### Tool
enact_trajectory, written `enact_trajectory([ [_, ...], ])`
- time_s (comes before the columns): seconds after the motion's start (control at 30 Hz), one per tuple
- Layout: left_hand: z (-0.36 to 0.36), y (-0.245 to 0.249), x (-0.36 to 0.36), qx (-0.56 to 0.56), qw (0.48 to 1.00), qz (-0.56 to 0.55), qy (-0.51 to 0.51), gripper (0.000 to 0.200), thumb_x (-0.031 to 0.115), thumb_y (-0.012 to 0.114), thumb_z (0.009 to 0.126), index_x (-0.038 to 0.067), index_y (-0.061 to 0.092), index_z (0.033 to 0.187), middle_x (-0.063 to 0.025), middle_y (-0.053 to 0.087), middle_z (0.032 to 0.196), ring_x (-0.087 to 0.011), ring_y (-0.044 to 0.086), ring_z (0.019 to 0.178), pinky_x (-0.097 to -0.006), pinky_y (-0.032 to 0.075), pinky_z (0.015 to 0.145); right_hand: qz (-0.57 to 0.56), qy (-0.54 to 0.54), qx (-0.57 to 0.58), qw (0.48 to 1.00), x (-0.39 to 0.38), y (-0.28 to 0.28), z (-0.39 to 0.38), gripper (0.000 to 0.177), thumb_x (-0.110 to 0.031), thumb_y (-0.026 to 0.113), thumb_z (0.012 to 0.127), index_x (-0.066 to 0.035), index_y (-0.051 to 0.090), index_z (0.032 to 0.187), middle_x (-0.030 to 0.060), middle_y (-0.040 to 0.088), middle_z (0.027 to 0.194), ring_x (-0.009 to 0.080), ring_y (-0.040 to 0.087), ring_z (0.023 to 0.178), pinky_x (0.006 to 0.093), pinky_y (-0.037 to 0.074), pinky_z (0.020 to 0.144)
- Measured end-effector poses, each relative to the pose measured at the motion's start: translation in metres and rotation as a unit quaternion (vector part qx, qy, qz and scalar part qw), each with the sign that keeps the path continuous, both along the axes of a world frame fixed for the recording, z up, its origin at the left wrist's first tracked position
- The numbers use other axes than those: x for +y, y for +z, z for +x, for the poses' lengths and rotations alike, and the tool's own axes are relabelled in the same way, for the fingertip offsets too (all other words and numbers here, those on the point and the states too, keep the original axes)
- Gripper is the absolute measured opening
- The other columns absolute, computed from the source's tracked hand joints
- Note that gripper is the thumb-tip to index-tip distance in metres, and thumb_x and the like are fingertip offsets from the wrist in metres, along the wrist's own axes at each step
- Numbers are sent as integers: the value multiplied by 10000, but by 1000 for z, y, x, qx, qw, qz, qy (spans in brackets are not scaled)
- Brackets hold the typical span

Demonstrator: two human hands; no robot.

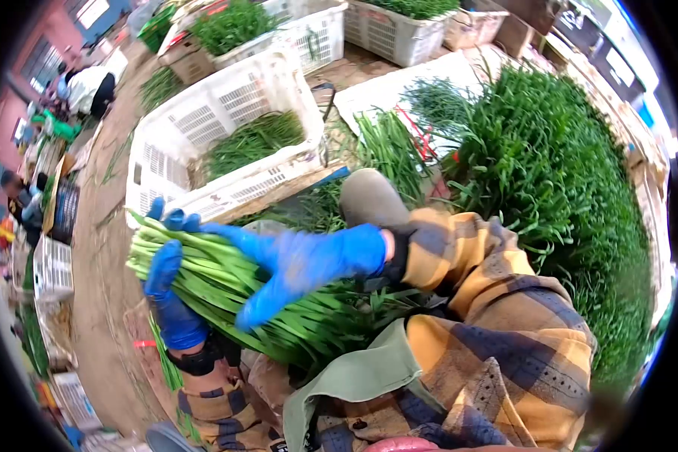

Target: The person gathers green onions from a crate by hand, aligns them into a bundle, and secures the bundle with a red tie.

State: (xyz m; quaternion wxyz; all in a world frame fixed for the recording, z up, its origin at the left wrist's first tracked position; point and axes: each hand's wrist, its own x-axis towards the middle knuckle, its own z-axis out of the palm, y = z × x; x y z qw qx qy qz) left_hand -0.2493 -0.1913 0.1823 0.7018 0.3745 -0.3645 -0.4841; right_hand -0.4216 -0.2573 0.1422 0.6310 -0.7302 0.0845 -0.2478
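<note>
A thick bunch of long-leaved greens (226, 279) lies across my lap, its pale stem ends to the left and its dark leaves to the right. My left hand (175, 294), in a blue glove, is wrapped around the stem end, thumb on the near side and fingertips showing beyond it. Over the top of the bunch lies my right hand (301, 260), also blue-gloved, slightly blurred, with thumb and fingers spread apart. Plaid sleeves cover both arms, and the right one hides part of the leaves.
A white plastic crate (226, 98) with some greens inside stands just ahead. To my right rises a large heap of greens (557, 173). Loose stalks (390, 147) and red ties (416, 135) lie before it. More filled crates (399, 34) stand behind; other people are far left.
</note>
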Motion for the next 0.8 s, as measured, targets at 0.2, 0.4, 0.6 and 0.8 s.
enact_trajectory([
  [0.2,-37,33,-16,-146,987,-9,67,589,41,538,820,-11,341,1372,-125,539,1209,-195,548,1068,-343,429,952,-65,-89,-88,990,15,-3,7,1326,-361,835,618,-81,-163,1445,210,174,1477,263,223,1357,366,225,1097],
  [0.4,-57,51,-29,-192,981,-6,20,527,70,584,838,9,407,1332,-81,566,1131,-164,543,1045,-303,423,920,73,-141,-215,964,12,-1,9,921,-90,746,662,-64,219,1417,96,460,1304,172,410,1196,322,350,1008],
  [0.6,-42,38,-32,-125,981,-110,-98,914,192,695,797,81,89,1473,-59,504,1215,-140,533,992,-268,455,864,206,-110,-243,942,-21,48,-31,569,-2,709,673,-21,490,1197,67,586,1065,128,555,963,290,480,816],
  [0.8,-50,11,-15,-145,946,92,-276,794,-15,738,700,95,355,1386,3,518,1167,-127,502,1039,-269,444,883,225,-107,-258,934,-34,64,-24,446,-107,622,731,6,537,1154,81,632,966,163,620,839,294,505,785],
])
